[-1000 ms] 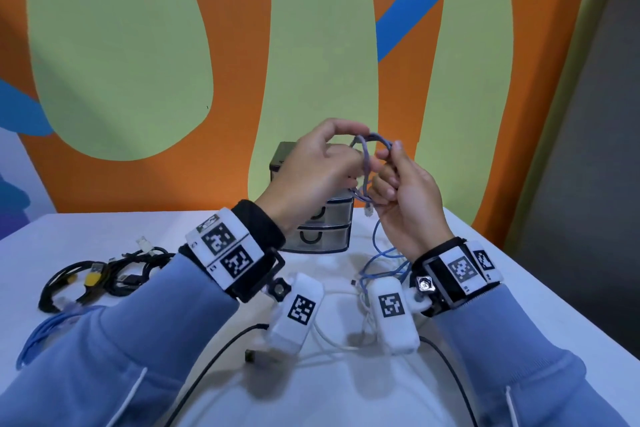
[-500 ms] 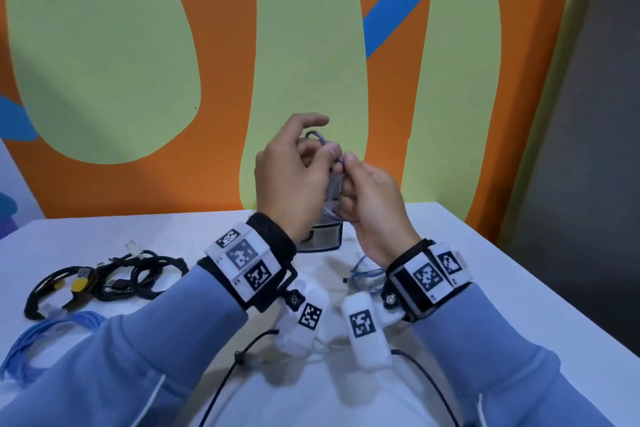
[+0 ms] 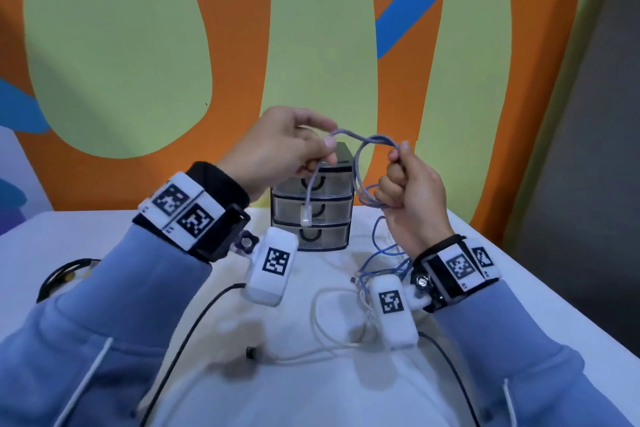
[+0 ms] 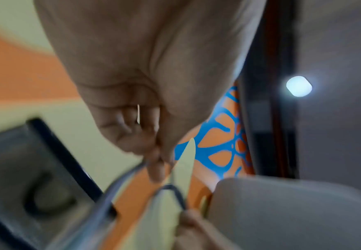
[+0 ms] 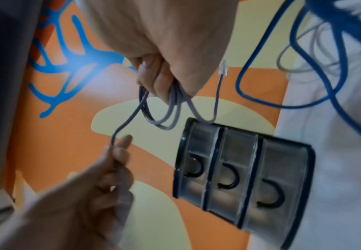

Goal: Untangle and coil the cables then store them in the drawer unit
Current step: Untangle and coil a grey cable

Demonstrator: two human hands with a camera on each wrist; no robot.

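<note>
A thin grey-lilac cable [image 3: 358,163] is held up in the air in front of the drawer unit [image 3: 313,208], a small three-drawer box with black handles at the table's back. My right hand [image 3: 408,191] grips several coiled loops of it [image 5: 164,116] in a fist. My left hand [image 3: 287,152] pinches the free end between thumb and fingers, and its white plug [image 3: 306,217] hangs down before the drawers. All three drawers look closed. In the left wrist view the picture is blurred, with the cable [image 4: 175,191] running from my fingertips.
A blue cable [image 3: 384,260] and a white cable [image 3: 332,319] lie tangled on the white table below my right wrist. A black cable bundle [image 3: 65,274] lies at the left edge. The painted orange and green wall stands right behind the drawer unit.
My hands were close together at the cable half a second ago. They have drawn apart, the left one pulling the free end out to the left so the plug hangs loose.
</note>
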